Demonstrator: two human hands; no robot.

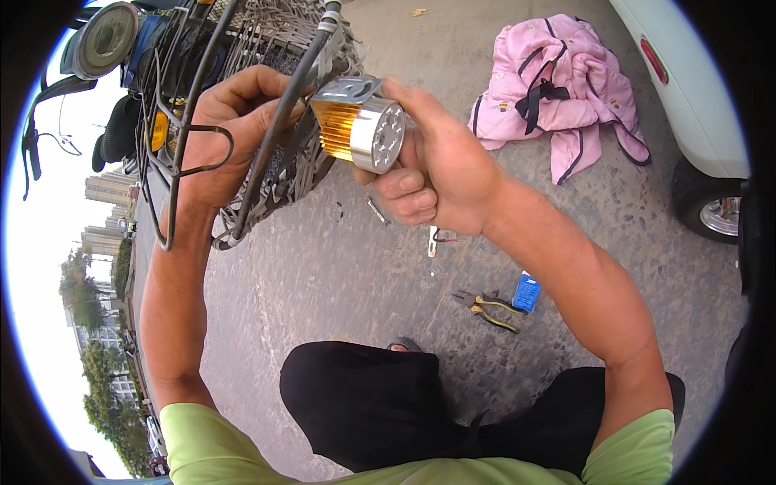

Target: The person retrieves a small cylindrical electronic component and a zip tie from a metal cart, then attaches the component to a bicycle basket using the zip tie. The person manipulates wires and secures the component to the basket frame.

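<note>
My right hand (453, 153) grips a round LED spotlight (378, 136) with a silver face, gold cooling fins and a metal bracket (349, 87) on top. It holds the lamp against the right side of a dark metal tube (279, 121) of the vehicle's front frame. My left hand (234, 133) reaches in behind the frame bars. Its thumb and fingers are pinched together close to the bracket's left side; whatever they hold is hidden by the tube. Behind both hands is a woven basket (275, 36).
A round headlight (107, 39) stands at upper left. On the ground lie yellow-handled pliers (485, 309), a small blue box (526, 293) and a white strip (432, 241) with short wires. A pink quilted cover (533, 81) lies beyond, beside a white vehicle (695, 89).
</note>
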